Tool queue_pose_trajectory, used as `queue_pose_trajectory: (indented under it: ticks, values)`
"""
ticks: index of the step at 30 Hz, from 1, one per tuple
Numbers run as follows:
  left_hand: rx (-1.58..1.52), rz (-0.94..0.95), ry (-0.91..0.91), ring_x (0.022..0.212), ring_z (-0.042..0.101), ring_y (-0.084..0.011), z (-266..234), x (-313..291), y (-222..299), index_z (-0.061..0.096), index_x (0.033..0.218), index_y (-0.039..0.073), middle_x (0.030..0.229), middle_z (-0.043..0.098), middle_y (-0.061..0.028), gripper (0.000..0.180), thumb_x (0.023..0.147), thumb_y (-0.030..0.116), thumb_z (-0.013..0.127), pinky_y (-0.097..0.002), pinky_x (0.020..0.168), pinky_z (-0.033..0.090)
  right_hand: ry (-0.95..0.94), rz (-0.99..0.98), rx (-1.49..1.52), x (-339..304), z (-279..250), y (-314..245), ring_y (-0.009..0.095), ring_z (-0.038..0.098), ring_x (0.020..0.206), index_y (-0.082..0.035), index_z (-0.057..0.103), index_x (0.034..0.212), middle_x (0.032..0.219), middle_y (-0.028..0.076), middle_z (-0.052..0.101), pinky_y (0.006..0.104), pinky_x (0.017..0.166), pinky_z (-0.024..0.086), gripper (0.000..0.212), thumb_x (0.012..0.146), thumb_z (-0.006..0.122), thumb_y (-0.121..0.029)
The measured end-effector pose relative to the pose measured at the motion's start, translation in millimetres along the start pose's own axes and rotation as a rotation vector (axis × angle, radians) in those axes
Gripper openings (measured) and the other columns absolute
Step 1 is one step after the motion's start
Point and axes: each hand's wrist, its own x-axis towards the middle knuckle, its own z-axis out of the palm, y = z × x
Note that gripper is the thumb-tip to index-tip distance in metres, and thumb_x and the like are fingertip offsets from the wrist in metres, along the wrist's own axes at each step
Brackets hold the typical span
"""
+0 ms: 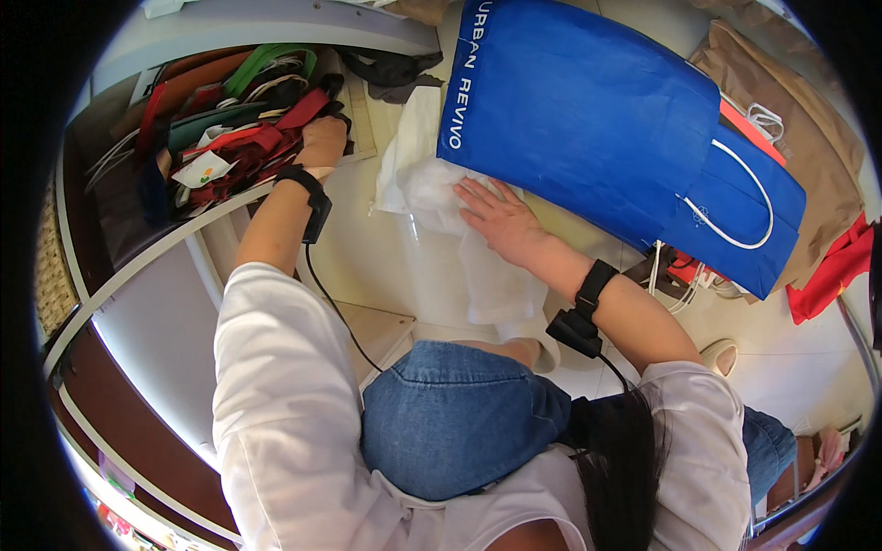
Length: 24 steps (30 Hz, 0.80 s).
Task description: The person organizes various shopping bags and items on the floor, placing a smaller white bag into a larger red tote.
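Observation:
My left hand reaches into the right end of a drawer-like compartment at the upper left. Its fingers are hidden among red bags and dark cloth, so their grip does not show. To the right, my right hand lies with fingers spread on a crumpled white translucent plastic bag. Nothing is gripped in that hand. Just beyond it lies a large blue paper bag with a white rope handle.
Brown bags and a red bag lie at the right. A green strap and folded bags crowd the compartment. Its curved pale rim runs beneath my left forearm. A slipper rests on the tiled floor.

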Motion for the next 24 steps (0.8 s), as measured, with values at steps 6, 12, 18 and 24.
queue_pose_trajectory:
  ticks: [6, 12, 18, 24]
  values:
    - [-0.119, -0.084, 0.065, 0.084, 0.067, -0.0319, 1, -4, 10, 0.068, 0.091, 0.001, 0.089, 0.067, -0.0184, 0.018, 0.082, 0.008, 0.054, -0.0390, 0.065, 0.056, -0.007, 0.003, 0.063, 1, 2, 1, 0.022, 0.011, 0.142, -0.010, 0.048, 0.130, 0.152, 0.008, 0.019, 0.0420, 0.116, 0.011, 0.060, 0.074, 0.068, -0.018]
    - [-0.170, -0.038, 0.189, 0.073, 0.068, -0.0306, 14, -4, 0, 0.068, 0.081, 0.000, 0.080, 0.068, -0.0186, 0.014, 0.080, 0.006, 0.056, -0.0376, 0.061, 0.057, 0.087, -0.001, -0.004, 0, 6, 0, 0.020, 0.014, 0.142, -0.010, 0.052, 0.126, 0.152, 0.006, 0.023, 0.0417, 0.115, 0.010, 0.039, 0.088, 0.043, -0.013]
    - [0.002, -0.159, 0.160, 0.078, 0.069, -0.0256, 22, 9, -5, 0.070, 0.083, 0.006, 0.082, 0.069, -0.0121, 0.012, 0.081, 0.007, 0.059, -0.0351, 0.063, 0.056, 0.055, -0.019, 0.052, -2, 2, 2, 0.021, 0.013, 0.142, -0.008, 0.049, 0.129, 0.152, 0.007, 0.020, 0.0415, 0.116, 0.012, 0.060, 0.073, 0.069, -0.014]
    - [-0.003, -0.122, 0.034, 0.082, 0.068, -0.0263, 18, 14, 13, 0.070, 0.086, 0.002, 0.090, 0.069, -0.0133, 0.012, 0.081, 0.007, 0.060, -0.0336, 0.064, 0.056, 0.080, -0.017, 0.077, -2, 5, 6, 0.022, 0.015, 0.142, -0.007, 0.049, 0.128, 0.151, 0.007, 0.022, 0.0416, 0.116, 0.014, 0.061, 0.071, 0.070, -0.013]
